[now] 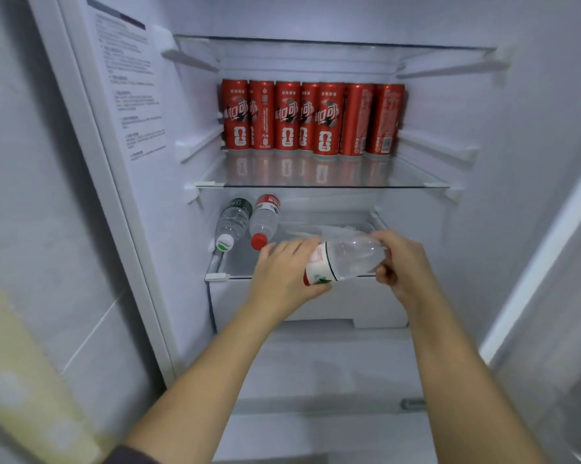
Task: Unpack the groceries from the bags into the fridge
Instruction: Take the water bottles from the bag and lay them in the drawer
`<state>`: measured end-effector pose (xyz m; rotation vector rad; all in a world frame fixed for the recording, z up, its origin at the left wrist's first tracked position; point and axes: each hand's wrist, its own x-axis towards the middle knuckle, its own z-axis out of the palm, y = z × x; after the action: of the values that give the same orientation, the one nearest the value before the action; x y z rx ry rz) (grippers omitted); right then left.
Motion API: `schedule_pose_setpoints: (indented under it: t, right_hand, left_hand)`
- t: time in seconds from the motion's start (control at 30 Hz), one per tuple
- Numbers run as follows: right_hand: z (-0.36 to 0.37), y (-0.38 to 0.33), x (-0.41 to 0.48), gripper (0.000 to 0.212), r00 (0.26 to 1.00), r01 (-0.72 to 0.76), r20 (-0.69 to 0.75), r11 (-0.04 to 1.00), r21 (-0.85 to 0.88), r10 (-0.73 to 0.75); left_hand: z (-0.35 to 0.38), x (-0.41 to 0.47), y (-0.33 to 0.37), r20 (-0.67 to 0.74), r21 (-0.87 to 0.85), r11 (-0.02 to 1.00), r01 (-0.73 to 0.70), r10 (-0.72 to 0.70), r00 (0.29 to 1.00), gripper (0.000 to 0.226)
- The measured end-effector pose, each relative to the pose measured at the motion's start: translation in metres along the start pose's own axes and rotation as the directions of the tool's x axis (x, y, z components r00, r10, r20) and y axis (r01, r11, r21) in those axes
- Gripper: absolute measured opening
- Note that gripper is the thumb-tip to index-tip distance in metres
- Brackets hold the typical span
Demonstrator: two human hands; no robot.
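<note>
Water bottle (349, 259) gripped sideways by left hand (289, 272) and right hand (403, 259)

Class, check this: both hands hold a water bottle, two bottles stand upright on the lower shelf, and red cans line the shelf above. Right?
No. The head view shows the green-capped bottle and red-capped bottle lying on their sides on the lower shelf, not upright. The left hand and right hand hold a water bottle; red cans line the upper shelf.

Both bare forearms reach forward and converge. The left hand (287, 272) curls round the labelled end of a water bottle (352, 257); the right hand (401, 259) grips its other end, fingers seemingly wrapped underneath.
</note>
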<state>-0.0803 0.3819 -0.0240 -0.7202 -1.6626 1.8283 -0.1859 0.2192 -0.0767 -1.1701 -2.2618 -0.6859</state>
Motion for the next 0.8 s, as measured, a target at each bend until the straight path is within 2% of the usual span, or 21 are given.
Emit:
schedule_pose_setpoints:
  t: [0.13, 0.23, 0.37, 0.5, 0.6, 0.7, 0.77, 0.8]
  right_hand:
    - [-0.006, 0.007, 0.006, 0.014, 0.984, -0.009, -0.176, 0.985, 0.170, 0.039]
    - [-0.002, 0.013, 0.006, 0.014, 0.969, -0.007, -0.240, 0.970, 0.241, 0.066]
    - [0.004, 0.018, 0.007, 0.012, 0.953, 0.048, -0.299, 0.955, 0.291, 0.043]
    - [0.012, 0.026, 0.023, 0.011, 0.937, 0.102, -0.349, 0.943, 0.318, 0.016]
    - [0.027, 0.034, 0.039, 0.011, 0.939, 0.079, -0.342, 0.944, 0.322, 0.038]
    - [0.048, 0.040, 0.058, 0.013, 0.961, -0.025, -0.256, 0.955, 0.295, 0.104]
    - [0.064, 0.040, 0.067, 0.022, 0.974, -0.102, -0.176, 0.972, 0.211, 0.141]
    - [0.073, 0.039, 0.070, 0.028, 0.981, -0.125, -0.137, 0.986, 0.112, 0.140]
  left_hand:
    - [0.001, 0.023, -0.012, 0.045, -0.011, 1.000, 0.002, -0.001, 0.999, 0.072]
    - [0.004, 0.036, -0.014, 0.110, 0.019, 1.000, -0.005, 0.003, 0.994, 0.076]
    - [0.006, 0.039, -0.034, 0.137, 0.057, 0.987, 0.150, -0.157, 0.978, 0.082]
    - [-0.002, 0.033, -0.064, 0.145, 0.246, 0.931, 0.270, -0.310, 0.939, 0.074]
    - [-0.004, 0.032, -0.078, 0.163, 0.273, 0.893, 0.359, -0.410, 0.897, 0.073]
    - [-0.003, 0.029, -0.086, 0.205, 0.309, 0.883, 0.354, -0.425, 0.882, 0.067]
    - [-0.003, 0.029, -0.089, 0.215, 0.338, 0.880, 0.333, -0.417, 0.883, 0.063]
    - [-0.003, 0.029, -0.089, 0.213, 0.340, 0.881, 0.329, -0.412, 0.886, 0.061]
